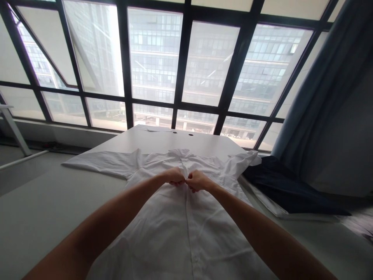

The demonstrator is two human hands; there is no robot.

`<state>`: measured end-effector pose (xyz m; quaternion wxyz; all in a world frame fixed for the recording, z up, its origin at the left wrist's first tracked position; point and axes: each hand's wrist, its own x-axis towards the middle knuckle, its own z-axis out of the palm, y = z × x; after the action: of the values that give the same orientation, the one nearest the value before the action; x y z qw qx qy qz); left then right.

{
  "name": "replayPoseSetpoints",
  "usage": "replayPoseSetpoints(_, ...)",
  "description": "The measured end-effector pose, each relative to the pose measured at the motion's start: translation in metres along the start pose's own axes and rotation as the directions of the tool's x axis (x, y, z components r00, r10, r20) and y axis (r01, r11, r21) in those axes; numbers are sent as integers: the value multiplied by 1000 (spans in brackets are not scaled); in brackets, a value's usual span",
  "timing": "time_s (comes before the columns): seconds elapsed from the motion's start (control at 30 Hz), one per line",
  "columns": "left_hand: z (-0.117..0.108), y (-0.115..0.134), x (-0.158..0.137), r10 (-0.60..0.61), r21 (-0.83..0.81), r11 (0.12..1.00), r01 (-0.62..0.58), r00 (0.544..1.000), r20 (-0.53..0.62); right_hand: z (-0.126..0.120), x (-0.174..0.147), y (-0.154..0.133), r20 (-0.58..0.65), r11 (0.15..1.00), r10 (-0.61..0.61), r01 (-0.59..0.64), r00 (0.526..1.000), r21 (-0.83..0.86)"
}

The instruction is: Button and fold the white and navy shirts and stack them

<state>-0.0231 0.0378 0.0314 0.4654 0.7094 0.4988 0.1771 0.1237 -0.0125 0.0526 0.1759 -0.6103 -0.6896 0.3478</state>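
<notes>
Head view: the left hand [175, 176] and right hand [198, 181] nearly meet below the collar [179, 152] of a white long-sleeved shirt [166, 225] spread front-up on the worktop [37, 210]. Each grip is narrow, curled closed, pinching the front placket [189, 225]. Navy cloth [282, 182] lies beside the shirt, at right.

Looks like an office room, with large dark-framed windows [179, 81], a white bench [210, 144] with round holes [190, 135] and a many-windowed building [262, 62] outside.
</notes>
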Motion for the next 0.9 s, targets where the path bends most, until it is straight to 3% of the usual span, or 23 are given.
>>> replayPoseSetpoints(0.13, 1, 3, -16, -94, -72, 993, 95, 995, 13, 7, -1, 15, -117, 989, -104, 115, 988, 88)
replayPoseSetpoints(0.33, 17, -9, -32, 12, -237, 971, -27, 998, -66, 26, 3, 46, -273, 947, -275, 310, 922, 91)
replayPoseSetpoints(0.47, 22, -14, -33, 59, -249, 965, -83, 993, -102, 29, 4, 54, -257, 915, -322, 369, 911, 164)
replayPoseSetpoints(0.67, 22, -16, -32, 95, -240, 964, -111, 992, -78, 26, 1, 47, -172, 907, -191, 240, 967, 346)
replayPoseSetpoints(0.9, 23, -16, -31, 110, -134, 983, -121, 990, -90, 25, 2, 42, -222, 951, -106, 164, 969, 263)
